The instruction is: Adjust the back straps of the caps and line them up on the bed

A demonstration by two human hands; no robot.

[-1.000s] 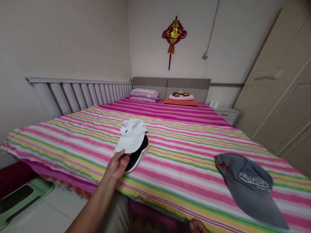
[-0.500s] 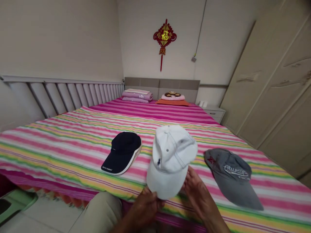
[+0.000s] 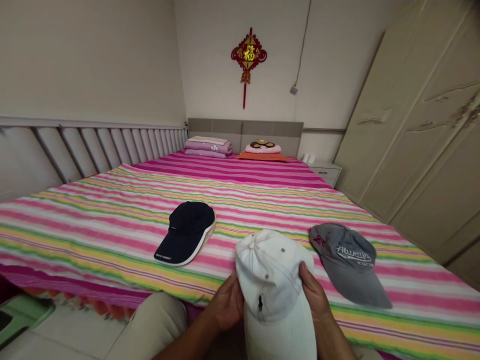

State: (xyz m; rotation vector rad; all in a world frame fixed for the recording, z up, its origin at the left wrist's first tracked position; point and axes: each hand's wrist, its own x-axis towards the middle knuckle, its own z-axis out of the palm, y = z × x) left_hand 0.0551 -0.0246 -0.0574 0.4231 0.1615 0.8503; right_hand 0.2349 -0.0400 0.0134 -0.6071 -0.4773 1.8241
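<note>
A white baseball cap (image 3: 275, 280) with a small dark emblem is held up in front of me, its brim pointing down toward me. My left hand (image 3: 229, 302) grips its left side, the fingertips partly hidden behind the cap. On the right side, my right hand (image 3: 317, 295) pinches the edge with the thumb on the outside. A navy baseball cap (image 3: 193, 220) with a white-edged brim lies on the bed to the left. To the right rests a grey baseball cap (image 3: 348, 255) with white lettering.
The bed carries a striped sheet (image 3: 123, 210). Folded purple bedding (image 3: 208, 148) and a pink folded item (image 3: 262, 148) lie by the headboard (image 3: 270, 131). A white railing (image 3: 108, 145) runs along the left; a wardrobe (image 3: 408, 125) stands right. A green stool (image 3: 28, 315) is at lower left.
The white cap has come down and closer to me, its brim now lower. My hands have moved up along its sides, the right one now holding the right edge.
</note>
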